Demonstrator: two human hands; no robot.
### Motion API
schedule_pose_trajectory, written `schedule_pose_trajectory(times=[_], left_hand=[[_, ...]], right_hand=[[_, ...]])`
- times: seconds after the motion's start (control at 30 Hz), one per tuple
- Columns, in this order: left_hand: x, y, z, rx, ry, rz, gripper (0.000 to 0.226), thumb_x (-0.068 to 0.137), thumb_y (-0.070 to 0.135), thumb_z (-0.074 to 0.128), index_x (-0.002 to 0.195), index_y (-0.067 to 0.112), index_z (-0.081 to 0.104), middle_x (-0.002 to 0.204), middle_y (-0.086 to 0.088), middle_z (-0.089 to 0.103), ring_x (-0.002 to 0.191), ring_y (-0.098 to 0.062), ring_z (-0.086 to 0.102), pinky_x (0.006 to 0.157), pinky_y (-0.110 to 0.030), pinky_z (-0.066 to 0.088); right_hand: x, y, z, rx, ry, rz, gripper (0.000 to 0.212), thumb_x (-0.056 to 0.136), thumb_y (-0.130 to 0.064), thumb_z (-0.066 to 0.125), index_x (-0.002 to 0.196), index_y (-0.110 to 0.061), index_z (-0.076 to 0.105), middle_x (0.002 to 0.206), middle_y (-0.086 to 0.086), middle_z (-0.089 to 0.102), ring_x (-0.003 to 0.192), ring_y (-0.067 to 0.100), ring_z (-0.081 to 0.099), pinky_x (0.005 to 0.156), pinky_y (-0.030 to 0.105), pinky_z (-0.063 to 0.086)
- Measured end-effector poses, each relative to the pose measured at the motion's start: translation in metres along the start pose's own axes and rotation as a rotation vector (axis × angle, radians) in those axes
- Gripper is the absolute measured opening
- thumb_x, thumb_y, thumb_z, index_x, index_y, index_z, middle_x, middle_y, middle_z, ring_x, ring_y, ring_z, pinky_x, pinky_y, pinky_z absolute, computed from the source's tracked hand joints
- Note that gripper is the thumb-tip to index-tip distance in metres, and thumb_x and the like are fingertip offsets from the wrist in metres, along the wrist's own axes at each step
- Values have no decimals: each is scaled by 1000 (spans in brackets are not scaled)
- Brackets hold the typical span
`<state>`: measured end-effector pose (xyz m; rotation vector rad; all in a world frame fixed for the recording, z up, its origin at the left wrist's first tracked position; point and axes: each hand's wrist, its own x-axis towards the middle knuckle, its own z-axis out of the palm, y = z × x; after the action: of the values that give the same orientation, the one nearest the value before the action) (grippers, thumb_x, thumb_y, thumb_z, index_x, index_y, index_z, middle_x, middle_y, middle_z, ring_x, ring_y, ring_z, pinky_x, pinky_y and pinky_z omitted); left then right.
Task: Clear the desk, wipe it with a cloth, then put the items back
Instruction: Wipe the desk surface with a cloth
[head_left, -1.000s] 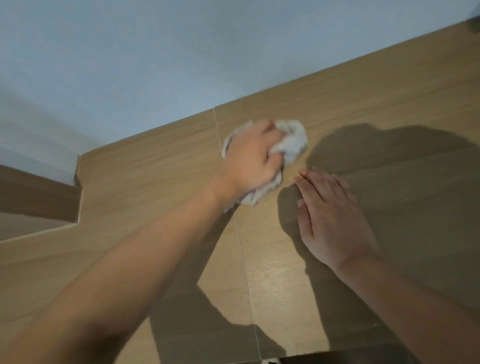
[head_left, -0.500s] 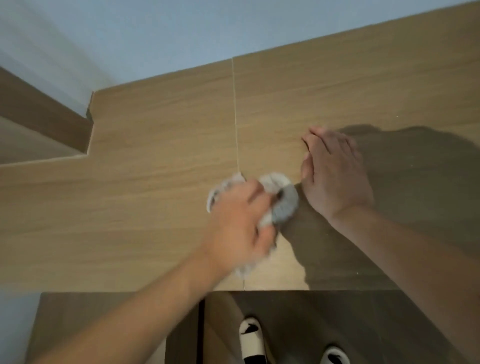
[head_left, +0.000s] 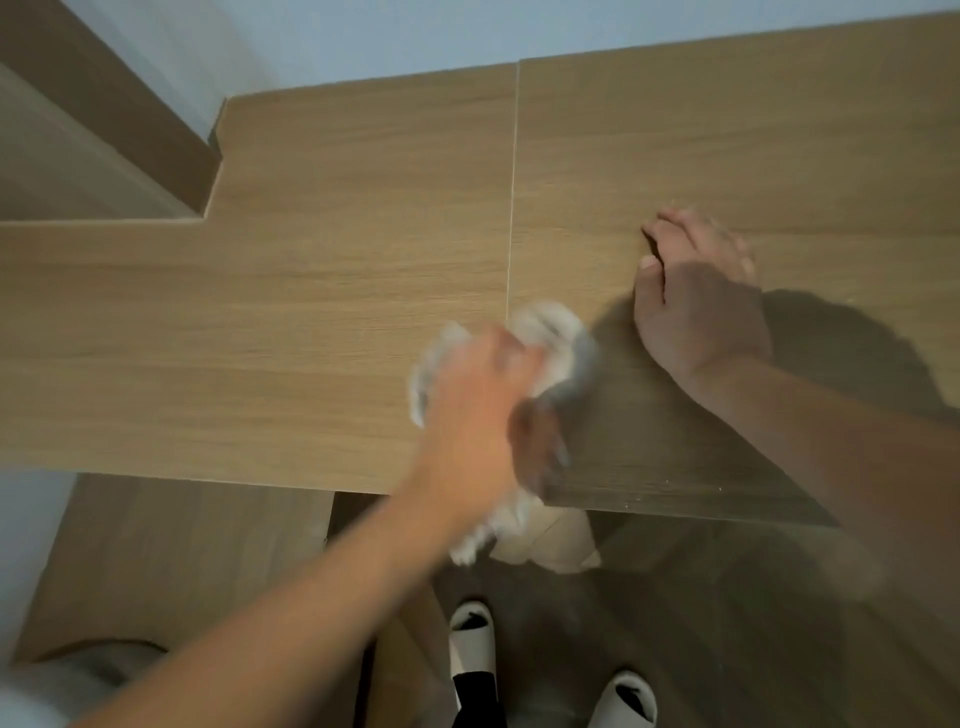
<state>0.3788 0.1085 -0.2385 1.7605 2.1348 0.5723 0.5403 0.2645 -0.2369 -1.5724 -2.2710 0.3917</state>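
Observation:
My left hand (head_left: 483, 410) grips a crumpled white cloth (head_left: 558, 338) near the front edge of the wooden desk (head_left: 311, 312). The hand and cloth are blurred with motion, and a tail of the cloth hangs over the desk's edge below my wrist. My right hand (head_left: 696, 301) lies flat on the desktop, just right of the cloth, with its fingers straight and pointing toward the wall. A thin seam in the desktop runs from the wall down to the cloth.
A light blue wall (head_left: 467, 31) borders the desk's far side. At the far left the desktop steps back around a wooden ledge (head_left: 104, 130). Below the front edge are the wood floor and my white slippers (head_left: 470, 644).
My left hand has dragged the cloth from near the wall toward me, down to the desk's front edge. My right hand stays flat on the desktop. The view has tilted down, showing floor and slippers.

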Motion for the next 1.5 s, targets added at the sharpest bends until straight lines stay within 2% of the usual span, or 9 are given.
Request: schedule_pose_trajectory(times=[0.13,0.2,0.3,0.57,0.77,0.97,1.2,1.33,1.5], left_hand=[[-39,39,-10,-189,-104,581,28,87,29,61,103,7,65,90,-6,59,74,-19,53,71,-32,44],[-7,17,-32,-387,78,254,37,92,38,59,110,5,59,92,-1,58,79,-15,57,69,-32,50],[43,-23,-41,117,331,-284,43,89,35,42,117,6,58,108,-8,52,97,-26,53,80,-37,44],[55,-23,-30,245,362,-328,30,91,26,46,111,6,55,101,-6,43,93,-29,43,81,-42,39],[58,-20,-29,337,349,-410,42,93,29,44,128,7,52,117,-16,52,105,-36,45,91,-49,38],[56,4,-18,245,391,-466,33,94,29,40,110,7,58,108,-16,57,94,-38,54,75,-40,38],[-10,179,76,68,50,168,31,90,37,46,114,23,60,98,3,61,79,-18,53,67,-39,50],[55,97,20,49,260,-90,27,96,25,49,118,11,58,103,-3,53,88,-20,51,78,-40,46],[161,10,-13,222,440,-744,50,97,35,34,131,4,54,131,-26,53,118,-45,53,95,-51,43]], right_hand=[[0,1,0,68,7,9,45,100,-25,33,137,-8,54,148,11,47,139,28,37,121,45,18],[1,1,1,66,14,14,46,101,-26,32,138,-9,54,148,9,47,140,26,36,121,44,18],[1,2,5,43,2,51,45,102,-27,35,140,-12,53,151,7,45,142,25,34,122,40,15],[-16,12,-24,198,-45,24,46,104,-27,31,145,-14,49,154,2,42,145,18,31,122,33,15],[0,114,-69,-203,-84,-21,63,96,-39,21,145,-7,45,152,15,42,142,33,35,120,48,20],[0,130,-63,-121,-13,7,43,102,-26,37,141,-11,49,149,9,45,140,30,37,118,46,23],[4,133,-61,-53,10,7,49,92,-27,36,133,-10,56,142,10,52,133,31,43,114,44,28],[0,133,-59,-45,29,-4,40,101,-21,39,137,-11,54,145,8,49,137,28,40,119,46,25],[3,135,-59,-120,16,-20,39,99,-20,43,135,-11,54,140,8,52,132,28,45,114,46,33]])
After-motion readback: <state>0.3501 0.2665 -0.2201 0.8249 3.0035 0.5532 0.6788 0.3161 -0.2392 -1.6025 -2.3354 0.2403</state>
